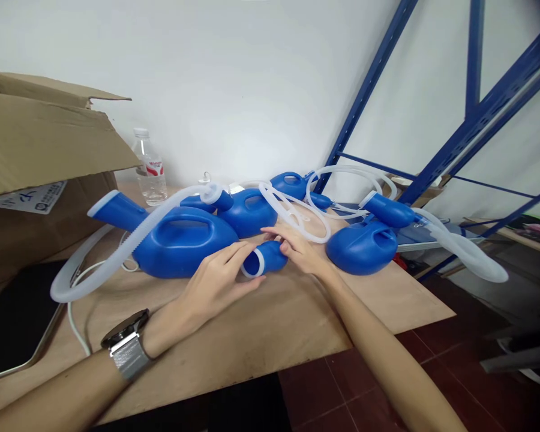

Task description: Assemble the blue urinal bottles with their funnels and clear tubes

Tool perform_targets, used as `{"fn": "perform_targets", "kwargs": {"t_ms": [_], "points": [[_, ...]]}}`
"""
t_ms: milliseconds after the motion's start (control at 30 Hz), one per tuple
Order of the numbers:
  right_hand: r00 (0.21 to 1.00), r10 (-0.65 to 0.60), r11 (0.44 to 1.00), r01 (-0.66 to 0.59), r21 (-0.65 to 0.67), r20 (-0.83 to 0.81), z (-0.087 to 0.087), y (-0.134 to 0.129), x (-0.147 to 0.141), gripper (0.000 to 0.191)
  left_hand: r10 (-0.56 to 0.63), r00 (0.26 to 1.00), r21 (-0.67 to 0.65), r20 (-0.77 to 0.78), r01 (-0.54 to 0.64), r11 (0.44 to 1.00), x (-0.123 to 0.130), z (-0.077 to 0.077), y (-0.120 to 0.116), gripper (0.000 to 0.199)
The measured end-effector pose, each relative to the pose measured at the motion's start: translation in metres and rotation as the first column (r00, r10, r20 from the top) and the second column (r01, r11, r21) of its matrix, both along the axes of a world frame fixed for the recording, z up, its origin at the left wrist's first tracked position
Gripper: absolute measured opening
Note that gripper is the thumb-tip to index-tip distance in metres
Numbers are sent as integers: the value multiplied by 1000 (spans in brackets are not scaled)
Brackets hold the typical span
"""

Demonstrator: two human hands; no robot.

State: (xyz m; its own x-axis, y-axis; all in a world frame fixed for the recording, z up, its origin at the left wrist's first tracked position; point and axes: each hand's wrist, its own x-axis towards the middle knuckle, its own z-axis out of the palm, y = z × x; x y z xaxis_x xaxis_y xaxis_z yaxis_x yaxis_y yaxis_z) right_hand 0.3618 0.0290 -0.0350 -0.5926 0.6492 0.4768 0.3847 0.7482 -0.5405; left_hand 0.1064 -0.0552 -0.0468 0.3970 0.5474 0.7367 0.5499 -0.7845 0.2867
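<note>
Between my hands, just above the table, lies a small blue plastic funnel cup with a white rim, its wide mouth facing left toward me. My left hand grips it at the rim, thumb below and fingers above. My right hand closes round its narrow far end, which the fingers partly hide. Left of them sits a large blue urinal bottle with a handle and a curved translucent hose. A similar blue bottle stands behind the cup. Another bottle is on the right with a blue cup.
An open cardboard box fills the left side, with a water bottle beside it and a black flat device in front. Blue shelving stands to the right. Coiled hoses lie at the back. The table's edge drops to red tiles.
</note>
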Motion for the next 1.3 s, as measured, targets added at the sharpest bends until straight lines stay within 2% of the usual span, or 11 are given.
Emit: {"fn": "perform_targets", "kwargs": {"t_ms": [67,133,200,267,333,400,567,633,867,1067,1300], "points": [[982,-180,981,184,58,-59,7,-7,3,61,27,999,0,30,-27,1000,-2,-3,2,48],[930,-361,930,365,45,-76,8,-13,10,56,48,997,-4,54,-48,999,-4,-6,5,48],[906,-423,896,412,-168,-33,1,-15,18,60,68,995,-5,80,-67,998,-3,-8,6,47],[918,-397,790,332,-516,-18,-11,-14,25,61,98,988,11,117,-99,995,-1,-8,8,46],[912,-407,644,244,-725,-55,-22,-12,27,59,130,978,27,160,-136,990,2,-8,9,45],[901,-414,575,147,-805,-131,-29,-11,25,55,157,967,27,202,-166,986,3,-6,10,45],[832,-357,484,-223,-846,-424,-30,-13,13,44,178,951,24,252,-190,981,4,-5,11,46],[812,-360,465,-270,-843,-459,-33,-12,13,46,159,957,48,243,-176,983,3,-6,11,48],[786,-409,439,-275,-855,-463,-39,-11,14,48,111,977,80,180,-127,989,2,-9,10,50],[714,-473,516,-250,-819,-516,-37,-14,8,47,106,982,103,153,-122,987,5,-8,11,50],[677,-492,546,-249,-800,-546,-44,-9,7,47,112,979,92,169,-128,987,11,-10,13,47]]}}
